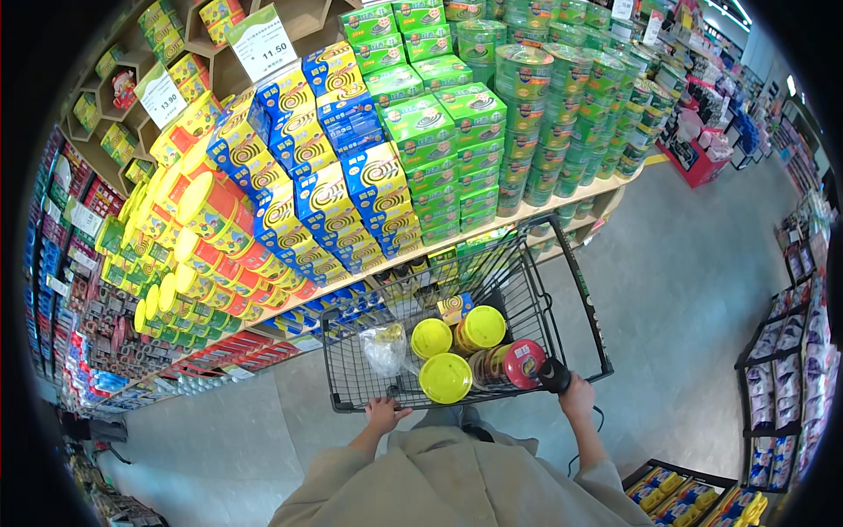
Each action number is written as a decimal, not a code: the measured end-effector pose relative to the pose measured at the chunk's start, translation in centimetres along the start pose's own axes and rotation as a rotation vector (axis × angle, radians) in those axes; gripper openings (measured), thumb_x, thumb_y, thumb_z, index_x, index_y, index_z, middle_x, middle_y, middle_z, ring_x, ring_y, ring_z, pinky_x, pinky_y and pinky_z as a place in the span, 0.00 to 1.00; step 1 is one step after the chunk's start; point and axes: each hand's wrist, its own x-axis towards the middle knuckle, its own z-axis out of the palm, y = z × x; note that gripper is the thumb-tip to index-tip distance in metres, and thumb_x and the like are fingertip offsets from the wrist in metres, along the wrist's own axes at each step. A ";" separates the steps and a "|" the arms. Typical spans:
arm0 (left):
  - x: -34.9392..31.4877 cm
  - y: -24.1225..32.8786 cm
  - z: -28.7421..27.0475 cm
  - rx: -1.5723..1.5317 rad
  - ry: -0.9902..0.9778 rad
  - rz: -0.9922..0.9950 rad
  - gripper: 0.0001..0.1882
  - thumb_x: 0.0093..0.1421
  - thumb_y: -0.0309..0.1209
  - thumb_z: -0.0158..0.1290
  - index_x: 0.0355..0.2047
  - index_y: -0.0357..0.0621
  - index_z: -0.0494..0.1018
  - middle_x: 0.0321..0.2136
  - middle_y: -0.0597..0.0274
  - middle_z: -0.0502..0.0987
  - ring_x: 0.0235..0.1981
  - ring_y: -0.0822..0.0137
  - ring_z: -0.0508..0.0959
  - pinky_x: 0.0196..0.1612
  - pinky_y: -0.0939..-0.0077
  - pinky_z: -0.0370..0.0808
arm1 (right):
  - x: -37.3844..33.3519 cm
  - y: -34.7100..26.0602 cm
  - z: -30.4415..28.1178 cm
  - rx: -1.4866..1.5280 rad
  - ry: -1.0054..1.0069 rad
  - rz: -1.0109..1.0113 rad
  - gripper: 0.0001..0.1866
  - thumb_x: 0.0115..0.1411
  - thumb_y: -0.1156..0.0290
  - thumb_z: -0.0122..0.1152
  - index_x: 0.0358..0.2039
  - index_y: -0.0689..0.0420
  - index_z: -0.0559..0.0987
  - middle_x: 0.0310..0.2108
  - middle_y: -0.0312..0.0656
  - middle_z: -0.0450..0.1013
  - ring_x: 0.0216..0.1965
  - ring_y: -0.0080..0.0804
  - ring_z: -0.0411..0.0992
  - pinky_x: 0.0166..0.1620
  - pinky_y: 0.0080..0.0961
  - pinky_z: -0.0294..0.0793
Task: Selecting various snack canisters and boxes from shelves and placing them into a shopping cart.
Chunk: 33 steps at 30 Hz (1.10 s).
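Observation:
A black wire shopping cart (439, 406) stands right before me, below the display shelf. My left hand (385, 415) is at its near rim, fingers curled over the bar. In my right hand (577, 398), by the cart's near right corner, is a black round-ended handheld object (554, 376); its exact kind does not show. Inside the cart are round tubs with yellow lids (445, 378), a stack with a red round lid (524, 364), a clear plastic bag (385, 350) and a small blue and yellow box (455, 307). A thin black cable (601, 423) hangs near my right wrist.
Behind the cart, a wooden shelf (536, 209) carries stacked blue and yellow boxes (325, 198), green boxes (421, 132), green cans (524, 75) and yellow-lidded tubs (195, 198). Racks of packages (773, 395) line the right side. A low bin of yellow packs (694, 501) stands near right.

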 end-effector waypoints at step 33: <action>10.9 -0.5 1.0 -0.153 -0.456 0.220 0.16 0.56 0.46 0.49 0.45 0.65 0.73 0.46 0.54 0.72 0.52 0.50 0.71 0.51 0.39 0.63 | 8.0 1.6 -0.6 0.006 -0.043 0.106 0.17 0.40 0.72 0.72 0.31 0.60 0.76 0.27 0.56 0.76 0.33 0.58 0.74 0.35 0.47 0.74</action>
